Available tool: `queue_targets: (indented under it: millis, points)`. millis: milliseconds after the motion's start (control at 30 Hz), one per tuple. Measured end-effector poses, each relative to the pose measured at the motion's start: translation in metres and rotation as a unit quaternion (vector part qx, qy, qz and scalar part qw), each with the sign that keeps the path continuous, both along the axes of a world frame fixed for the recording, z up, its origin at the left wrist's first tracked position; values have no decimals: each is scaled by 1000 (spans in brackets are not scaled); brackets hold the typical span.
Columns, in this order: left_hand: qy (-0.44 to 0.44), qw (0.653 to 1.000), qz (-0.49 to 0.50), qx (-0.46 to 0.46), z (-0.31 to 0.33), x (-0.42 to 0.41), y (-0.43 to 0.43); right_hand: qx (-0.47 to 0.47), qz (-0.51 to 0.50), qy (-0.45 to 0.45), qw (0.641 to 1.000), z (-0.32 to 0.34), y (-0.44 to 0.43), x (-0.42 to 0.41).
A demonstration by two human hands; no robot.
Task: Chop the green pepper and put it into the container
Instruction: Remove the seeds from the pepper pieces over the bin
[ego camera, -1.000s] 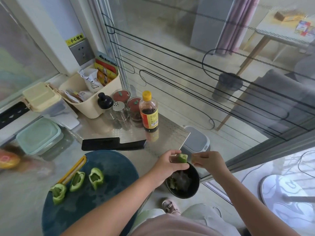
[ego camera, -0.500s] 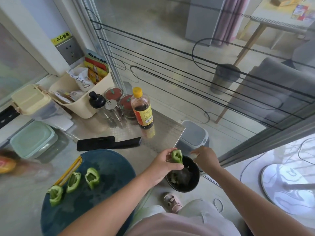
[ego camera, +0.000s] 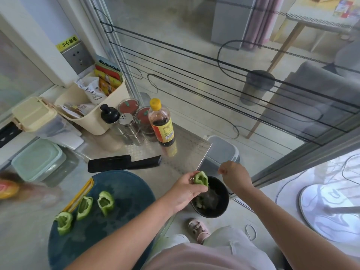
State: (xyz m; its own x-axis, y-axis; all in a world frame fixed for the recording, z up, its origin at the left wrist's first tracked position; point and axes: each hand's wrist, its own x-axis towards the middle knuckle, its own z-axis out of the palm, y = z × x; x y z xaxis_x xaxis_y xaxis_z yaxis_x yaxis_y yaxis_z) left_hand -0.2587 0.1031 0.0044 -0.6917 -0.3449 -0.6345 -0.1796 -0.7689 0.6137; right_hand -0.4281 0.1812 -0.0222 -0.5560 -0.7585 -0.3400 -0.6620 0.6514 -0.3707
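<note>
We see the left hand (ego camera: 184,189) pinching a pepper piece (ego camera: 201,178) over a black bowl (ego camera: 224,193) off the worktop (ego camera: 183,152) edge, right hand (ego camera: 234,175) loosely curled & empty — a slip could drop it to the floor.

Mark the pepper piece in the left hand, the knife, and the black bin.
pepper piece (ego camera: 201,178), head view, on its green inner wall.
knife (ego camera: 124,163), head view, mid-blade.
black bin (ego camera: 222,189), head view, on its right rim.

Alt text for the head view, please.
The left hand holds a pepper piece over a black bin off the counter's edge; the right hand hovers beside it, holding nothing. Three more pieces lie on the round board, beside a black knife.
</note>
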Motion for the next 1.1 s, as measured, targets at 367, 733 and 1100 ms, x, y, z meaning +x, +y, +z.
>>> queue_targets:
  millis: [367, 733, 1100]
  points:
    - [-27, 999, -17, -38, 2, -14, 0, -124, 62, -111, 984, 51, 4, 11]
    - [-57, 989, -57, -126, 2, -28, 9, -90, 100, -33, 990, 61, 2, 15]
    - [-35, 987, -89, -131, 5, -20, -6, -156, -14, -118, 981, 45, 6, -1]
